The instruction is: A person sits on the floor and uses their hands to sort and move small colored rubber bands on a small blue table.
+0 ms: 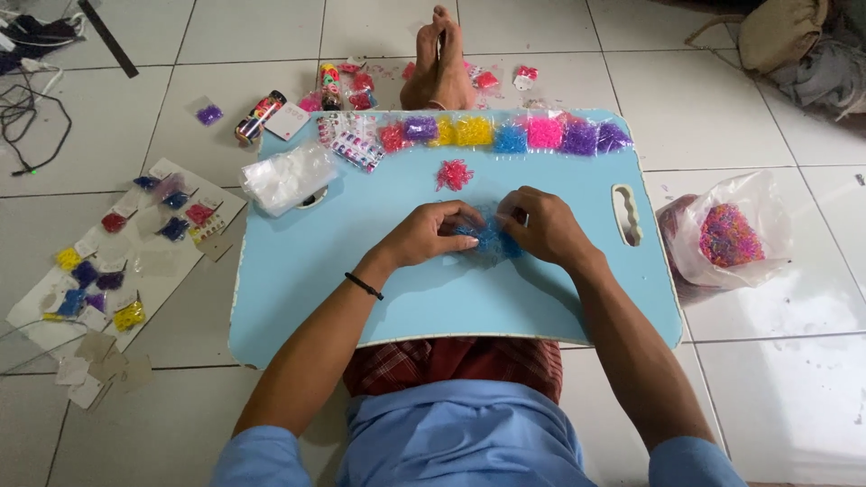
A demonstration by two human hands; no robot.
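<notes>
My left hand (431, 234) and my right hand (543, 225) meet in the middle of a light blue lap table (307, 271). Both pinch a small clear packet of blue rubber bands (488, 240) that lies on the table between them. A loose pink bunch of bands (454, 174) rests just beyond my hands. Along the table's far edge runs a row of small packets of bands (505, 134) in red, purple, yellow, blue and pink.
A pile of clear plastic bags (287, 176) sits at the table's far left corner. Right of the table stands an open bag of mixed coloured bands (732, 234). Filled packets and paper tags lie on a sheet (117, 261) on the floor at left. My feet (439, 63) rest beyond the table.
</notes>
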